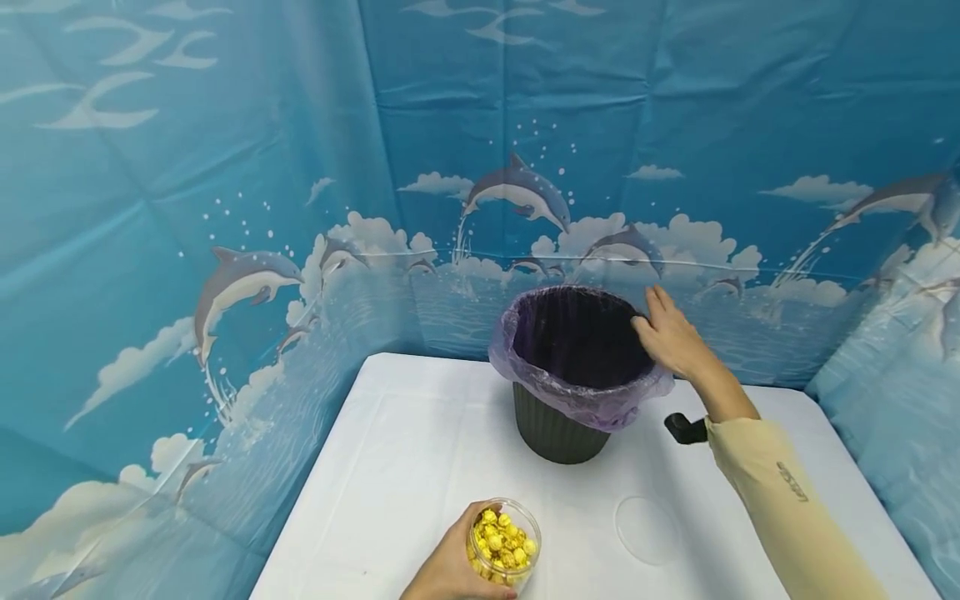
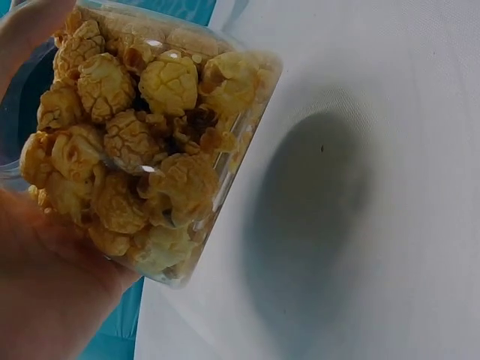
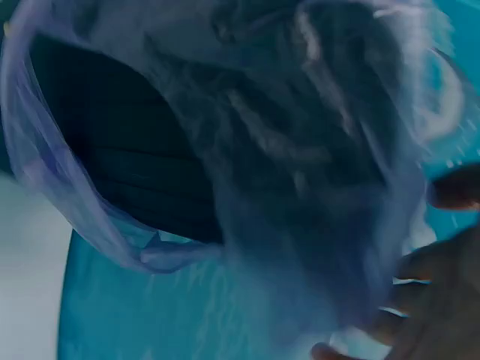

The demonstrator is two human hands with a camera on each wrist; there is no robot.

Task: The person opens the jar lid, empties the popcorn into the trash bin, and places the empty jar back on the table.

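Note:
In the head view my left hand point(image 1: 454, 560) grips a clear plastic jar point(image 1: 534, 533) of yellow popcorn point(image 1: 501, 543), low over the white table. The left wrist view has the popcorn point(image 2: 142, 142) close up through the jar's wall, and a shadow lies apart from the jar on the cloth. A dark ribbed trash bin point(image 1: 558, 429) stands upright behind, lined with a thin purple trash bag point(image 1: 517, 364) folded over its rim. My right hand point(image 1: 671, 333) is at the bin's right rim, fingers extended beside the bag point(image 3: 315, 247); whether they touch it is unclear.
A round transparent lid point(image 1: 647, 531) lies on the white table point(image 1: 405, 450), right of the jar. Near the right sleeve is a black curved object point(image 1: 684, 429), partly hidden by the forearm. Blue dolphin-print sheets point(image 1: 420, 75) hang behind and at both sides.

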